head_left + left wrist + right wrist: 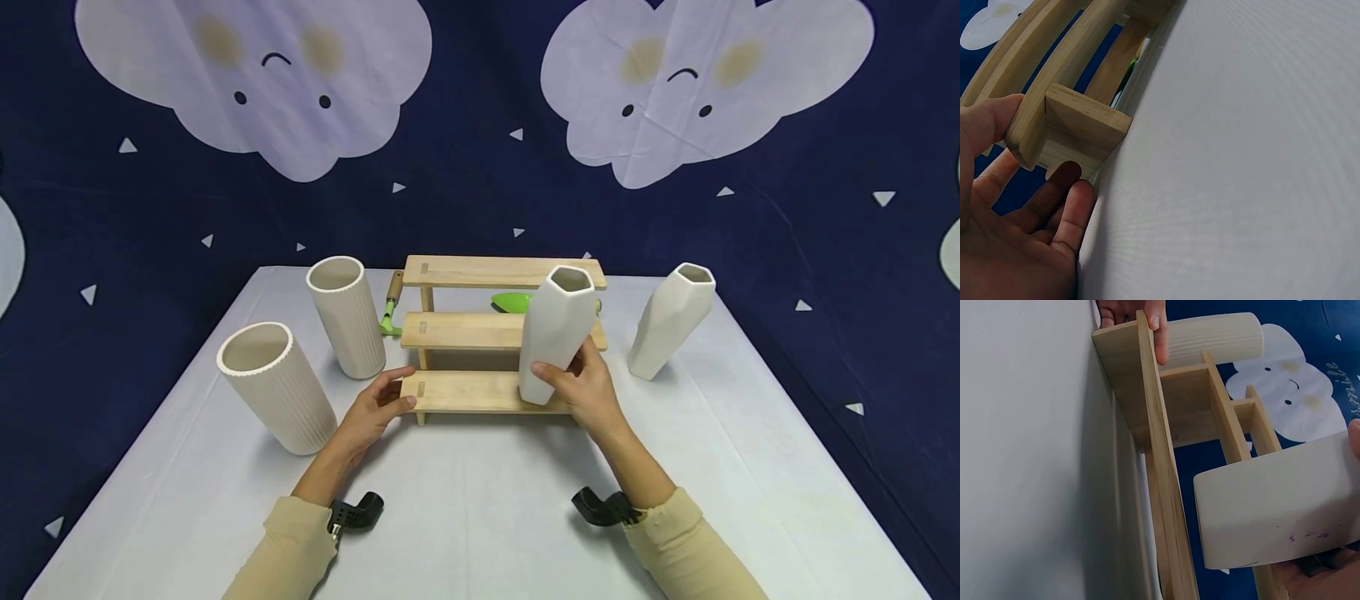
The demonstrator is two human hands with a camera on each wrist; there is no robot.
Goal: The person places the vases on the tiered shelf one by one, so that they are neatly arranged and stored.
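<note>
Right wrist: backdrop (1335,375) lettering "smile".

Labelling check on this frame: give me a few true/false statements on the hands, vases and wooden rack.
1. The right hand grips a faceted white vase standing on the lowest step of the wooden rack. True.
2. The left hand holds a ribbed vase. False: its fingers touch the left end of the lowest step.
3. Two ribbed cylinder vases stand on the table left of the rack. True.
4. The second faceted vase lies on its side. False: it stands on the table, right of the rack.
</note>
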